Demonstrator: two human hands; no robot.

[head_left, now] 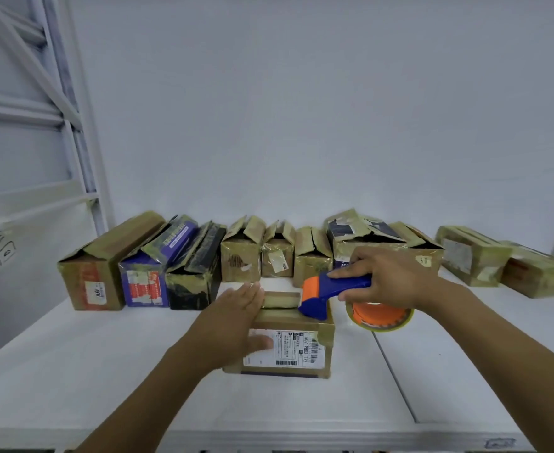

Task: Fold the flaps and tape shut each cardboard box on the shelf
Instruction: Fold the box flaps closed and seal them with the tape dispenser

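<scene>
A: Where's the box?
B: Front-middle of shelf, free room both sides, box row behind. My left hand lies flat on top; right hand grips tape dispenser, long axis left-right, nose at box's right edge.

A white shelf fills the lower frame, a seam crossing its right half. A row of cardboard boxes stands across mid-frame at its back; one labelled box sits alone at lower centre
</scene>
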